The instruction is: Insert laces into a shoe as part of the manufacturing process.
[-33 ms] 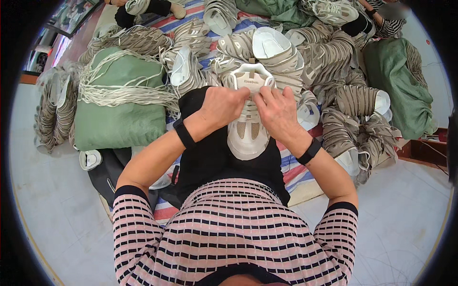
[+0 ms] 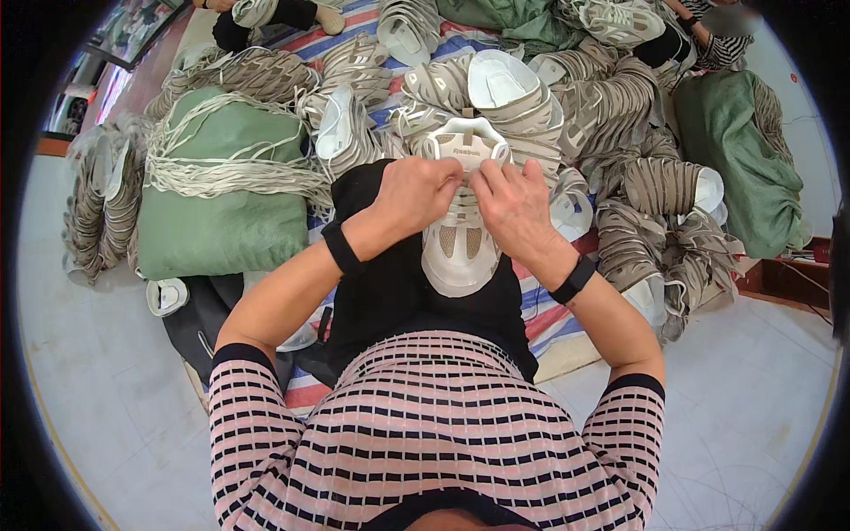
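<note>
Shoe upper (image 2: 463, 217) over lap (image 2: 381, 292), 12 o'clock from torso, toe toward 6. Best keep tongue (image 2: 467, 152) centred, tension even both sides. Left hand (image 2: 412, 192) at 10 o'clock, right hand (image 2: 516, 208) near 2, both grips pinching upper's throat; whether lace too, cannot tell. Elbows flared.

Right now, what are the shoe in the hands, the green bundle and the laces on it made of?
The shoe: smooth, faintly shiny, maybe leather or synthetic; its tan panels look like mesh, being finely textured. The green bundle: perhaps woven plastic or cloth, fairly dull, with soft creases. The cream laces: probably matte textile cord, draping in limp strands.
</note>
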`<action>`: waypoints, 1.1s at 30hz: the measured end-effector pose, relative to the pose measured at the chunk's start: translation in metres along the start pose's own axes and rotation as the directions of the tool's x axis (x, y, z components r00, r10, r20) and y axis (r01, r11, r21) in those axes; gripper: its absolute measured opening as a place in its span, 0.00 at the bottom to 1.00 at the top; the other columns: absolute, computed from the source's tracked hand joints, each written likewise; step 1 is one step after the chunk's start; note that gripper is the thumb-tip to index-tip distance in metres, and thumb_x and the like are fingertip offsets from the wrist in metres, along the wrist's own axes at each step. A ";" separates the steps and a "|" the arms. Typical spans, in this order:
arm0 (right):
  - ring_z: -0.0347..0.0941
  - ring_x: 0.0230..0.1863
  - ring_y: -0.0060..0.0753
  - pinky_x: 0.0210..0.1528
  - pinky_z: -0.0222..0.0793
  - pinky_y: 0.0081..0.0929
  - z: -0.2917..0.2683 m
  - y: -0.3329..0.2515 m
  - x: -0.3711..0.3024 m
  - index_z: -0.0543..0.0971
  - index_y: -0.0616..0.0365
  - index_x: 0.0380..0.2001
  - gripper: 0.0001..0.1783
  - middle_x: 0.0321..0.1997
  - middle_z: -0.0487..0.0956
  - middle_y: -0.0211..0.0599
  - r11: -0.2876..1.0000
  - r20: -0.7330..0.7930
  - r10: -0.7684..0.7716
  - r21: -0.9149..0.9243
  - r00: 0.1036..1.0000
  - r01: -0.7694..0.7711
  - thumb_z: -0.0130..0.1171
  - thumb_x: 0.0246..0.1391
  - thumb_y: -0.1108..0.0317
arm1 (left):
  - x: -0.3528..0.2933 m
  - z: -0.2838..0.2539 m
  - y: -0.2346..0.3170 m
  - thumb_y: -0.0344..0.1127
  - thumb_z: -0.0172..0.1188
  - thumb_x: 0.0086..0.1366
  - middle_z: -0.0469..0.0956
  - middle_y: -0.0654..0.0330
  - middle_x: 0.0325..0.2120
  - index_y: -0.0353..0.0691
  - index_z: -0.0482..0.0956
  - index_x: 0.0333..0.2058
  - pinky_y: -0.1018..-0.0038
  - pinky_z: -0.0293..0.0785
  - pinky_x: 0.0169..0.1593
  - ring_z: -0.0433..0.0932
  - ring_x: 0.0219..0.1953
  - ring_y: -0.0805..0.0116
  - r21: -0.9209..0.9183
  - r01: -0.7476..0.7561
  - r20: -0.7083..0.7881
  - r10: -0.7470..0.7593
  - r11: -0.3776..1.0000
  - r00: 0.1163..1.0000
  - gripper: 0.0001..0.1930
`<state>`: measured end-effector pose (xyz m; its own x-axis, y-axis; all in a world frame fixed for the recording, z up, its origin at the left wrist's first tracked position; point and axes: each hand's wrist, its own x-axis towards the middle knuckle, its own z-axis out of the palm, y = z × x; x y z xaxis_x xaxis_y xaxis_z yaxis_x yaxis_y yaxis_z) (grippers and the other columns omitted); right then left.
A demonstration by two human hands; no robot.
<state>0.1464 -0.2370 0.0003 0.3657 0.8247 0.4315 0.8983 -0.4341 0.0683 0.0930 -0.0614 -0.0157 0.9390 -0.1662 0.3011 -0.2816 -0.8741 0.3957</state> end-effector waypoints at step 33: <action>0.59 0.18 0.12 0.20 0.52 0.13 -0.014 0.112 -0.076 0.72 0.56 0.30 0.04 0.18 0.66 0.19 -0.506 0.787 0.306 0.611 0.536 -0.608 0.52 0.48 0.73 | 0.019 -0.026 -0.015 0.29 0.57 0.58 0.75 0.62 0.18 0.39 0.72 0.40 0.71 0.68 0.27 0.74 0.22 0.67 -0.310 0.213 -0.034 -0.235 0.926 0.971 0.10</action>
<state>0.2156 -0.3534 -0.0119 0.6624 0.5950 -0.4552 -0.5281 -0.0602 -0.8471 0.1102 -0.0397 0.0064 0.9717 0.0595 0.2288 -0.1217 -0.7037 0.7000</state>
